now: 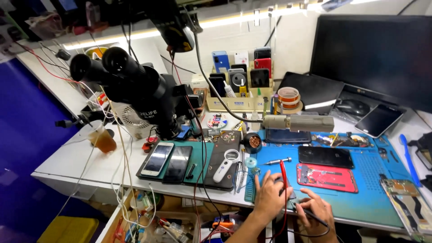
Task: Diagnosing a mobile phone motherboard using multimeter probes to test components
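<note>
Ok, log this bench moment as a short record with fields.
setting: phone repair bench with a blue work mat
left hand: flat on the mat, beside a red probe
right hand: fingers around a black probe
near hands: opened red phone, black phone
left of mat: microscope, white magnifier
unclear: what the probes touch

Microscope [135, 85] left of the work mat [369, 180], monitor [373, 54] behind (phone rack [240, 74] between them)
</note>
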